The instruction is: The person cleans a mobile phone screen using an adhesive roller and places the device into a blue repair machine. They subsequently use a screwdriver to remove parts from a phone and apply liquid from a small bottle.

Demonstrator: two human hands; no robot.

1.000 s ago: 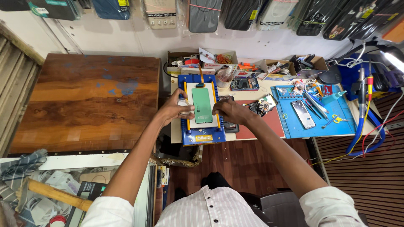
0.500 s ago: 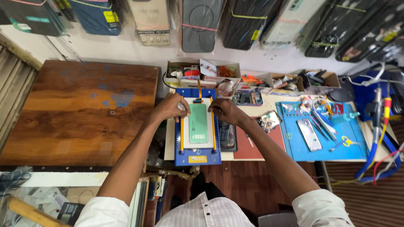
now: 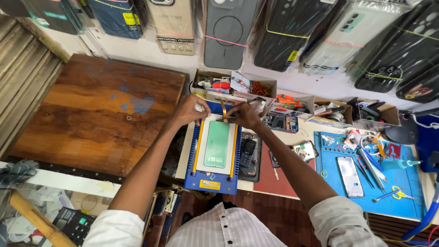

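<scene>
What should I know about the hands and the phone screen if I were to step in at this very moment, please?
Left hand: at the far left corner of the blue fixture; grip unclear.
Right hand: fingertips at the top edge of the green phone screen, by an orange strip.
Screen lies flat between the fixture's yellow rails.
Done: screen seated.
Left: work at its top edge.

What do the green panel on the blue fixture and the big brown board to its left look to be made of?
Green panel: likely glass under a glossy film; smooth, faint sheen. Blue fixture: probably painted metal or plastic, matte. Brown board: wood or laminate; grain streaks, blue stains, semi-gloss.
</scene>
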